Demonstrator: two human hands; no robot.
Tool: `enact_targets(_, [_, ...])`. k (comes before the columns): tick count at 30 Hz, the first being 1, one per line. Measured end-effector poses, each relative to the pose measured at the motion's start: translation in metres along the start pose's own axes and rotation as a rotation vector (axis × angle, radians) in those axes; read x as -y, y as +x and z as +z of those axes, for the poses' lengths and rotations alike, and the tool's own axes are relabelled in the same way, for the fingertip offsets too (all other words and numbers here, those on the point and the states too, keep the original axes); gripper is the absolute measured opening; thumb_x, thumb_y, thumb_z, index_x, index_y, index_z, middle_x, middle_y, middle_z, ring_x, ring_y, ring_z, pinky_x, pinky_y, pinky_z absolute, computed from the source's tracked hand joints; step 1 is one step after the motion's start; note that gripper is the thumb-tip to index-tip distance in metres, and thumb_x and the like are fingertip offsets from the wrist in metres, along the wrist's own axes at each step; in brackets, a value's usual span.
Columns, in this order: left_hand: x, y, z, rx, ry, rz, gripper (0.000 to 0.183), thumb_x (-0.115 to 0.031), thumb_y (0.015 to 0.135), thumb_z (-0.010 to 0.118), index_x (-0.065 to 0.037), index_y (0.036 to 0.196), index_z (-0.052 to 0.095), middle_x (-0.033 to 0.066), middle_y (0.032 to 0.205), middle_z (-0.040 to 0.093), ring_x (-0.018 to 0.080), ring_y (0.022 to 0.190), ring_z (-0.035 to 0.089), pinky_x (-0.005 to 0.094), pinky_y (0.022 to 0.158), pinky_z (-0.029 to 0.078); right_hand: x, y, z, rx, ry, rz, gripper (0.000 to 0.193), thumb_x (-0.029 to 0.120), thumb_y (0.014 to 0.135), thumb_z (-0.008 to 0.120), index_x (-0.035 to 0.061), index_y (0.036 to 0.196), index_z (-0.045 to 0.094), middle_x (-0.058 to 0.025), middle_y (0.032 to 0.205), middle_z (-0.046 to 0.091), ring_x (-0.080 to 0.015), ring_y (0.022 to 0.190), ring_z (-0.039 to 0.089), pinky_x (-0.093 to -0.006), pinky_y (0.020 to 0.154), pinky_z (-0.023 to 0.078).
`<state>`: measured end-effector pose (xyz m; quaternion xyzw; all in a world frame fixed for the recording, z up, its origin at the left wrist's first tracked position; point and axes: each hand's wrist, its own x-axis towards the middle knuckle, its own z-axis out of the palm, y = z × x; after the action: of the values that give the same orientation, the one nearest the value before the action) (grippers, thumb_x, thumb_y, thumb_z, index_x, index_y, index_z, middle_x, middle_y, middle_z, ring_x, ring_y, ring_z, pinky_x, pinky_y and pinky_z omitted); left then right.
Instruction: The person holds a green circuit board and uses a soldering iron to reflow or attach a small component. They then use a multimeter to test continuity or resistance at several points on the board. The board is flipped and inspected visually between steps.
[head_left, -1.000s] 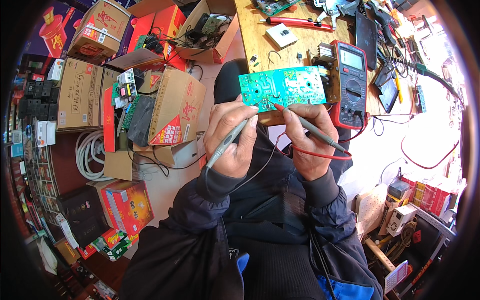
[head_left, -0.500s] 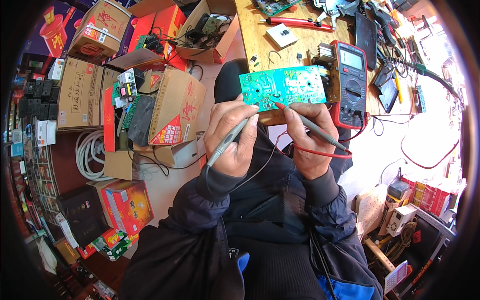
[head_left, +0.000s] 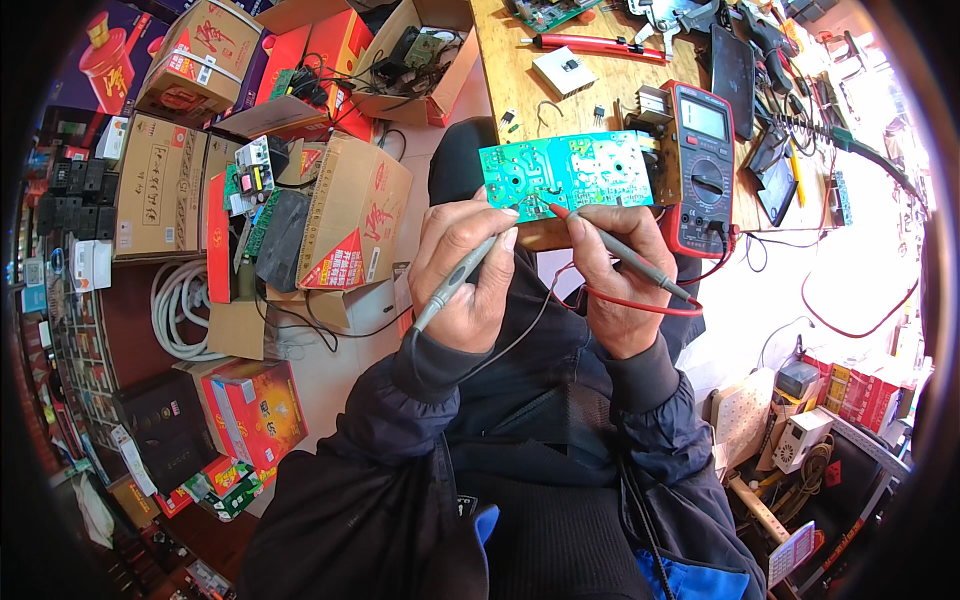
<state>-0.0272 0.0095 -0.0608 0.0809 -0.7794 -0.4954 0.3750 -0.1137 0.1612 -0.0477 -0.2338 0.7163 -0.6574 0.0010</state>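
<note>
A green circuit board lies at the near edge of the wooden bench, solder side up. My left hand is closed round a grey test probe, whose tip end points to the board's lower edge. Closed on a second probe, grey with a red tip end, my right hand keeps it at the board's lower middle. Whether the metal tips touch the solder is too small to tell. A red and dark grey multimeter stands right of the board, a red lead running to it.
The wooden bench bears a red pen-like tool, a white block, a black phone-like slab and pliers. Left of me stand open cardboard boxes with electronics and cables. A coiled pale hose lies farther left.
</note>
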Motion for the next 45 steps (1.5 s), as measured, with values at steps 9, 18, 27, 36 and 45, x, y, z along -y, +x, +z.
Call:
enact_targets(9, [-0.001,-0.0008,0.0001,0.0,-0.023,-0.037,0.02,0.004,0.094,0.073,-0.001,0.113,0.072,0.015,0.108,0.07,0.0316,0.1,0.068,0.0431,0.098,0.056,0.0034,-0.0008,0.0001,0.008,0.044,0.049,0.012,0.006,0.1,0.076,-0.0016,0.104,0.068,-0.0037,0.08,0.072,-0.0047,0.068,0.065,-0.0221,0.059,0.051])
enact_targets(18, [-0.003,0.0001,0.0011,-0.008,-0.028,-0.043,0.019,0.004,0.095,0.074,0.0,0.113,0.072,0.0158,0.106,0.071,0.0341,0.099,0.069,0.0459,0.102,0.057,-0.0021,0.0004,0.0002,0.002,-0.019,-0.048,0.012,0.004,0.098,0.078,-0.0003,0.102,0.067,-0.0057,0.085,0.073,-0.0067,0.069,0.067,-0.0241,0.06,0.053])
enact_targets(27, [-0.0027,-0.0001,0.0008,-0.016,-0.034,-0.024,0.019,0.004,0.095,0.074,0.0,0.113,0.072,0.0155,0.107,0.072,0.0339,0.1,0.07,0.0465,0.102,0.057,-0.002,-0.0028,0.0,-0.036,0.033,0.029,0.014,0.005,0.098,0.078,-0.0009,0.105,0.067,-0.0075,0.086,0.074,-0.0085,0.071,0.069,-0.0253,0.062,0.054])
enact_targets(36, [-0.0034,-0.0005,-0.0001,-0.007,-0.033,-0.037,0.019,0.003,0.096,0.074,0.0,0.114,0.073,0.0153,0.108,0.072,0.0343,0.104,0.07,0.0435,0.098,0.057,-0.0039,-0.0019,-0.0003,-0.02,-0.007,-0.011,0.013,0.005,0.098,0.078,-0.0009,0.103,0.068,-0.0073,0.087,0.074,-0.0076,0.073,0.068,-0.0242,0.065,0.054])
enact_targets(45, [-0.0016,0.0007,0.0008,-0.006,-0.033,-0.011,0.018,0.004,0.095,0.074,0.0,0.113,0.073,0.0144,0.107,0.072,0.0334,0.103,0.07,0.045,0.1,0.057,-0.0014,-0.0023,-0.0011,-0.011,-0.005,0.015,0.012,0.005,0.098,0.078,-0.0005,0.102,0.068,-0.0059,0.084,0.074,-0.0068,0.07,0.067,-0.0238,0.061,0.053])
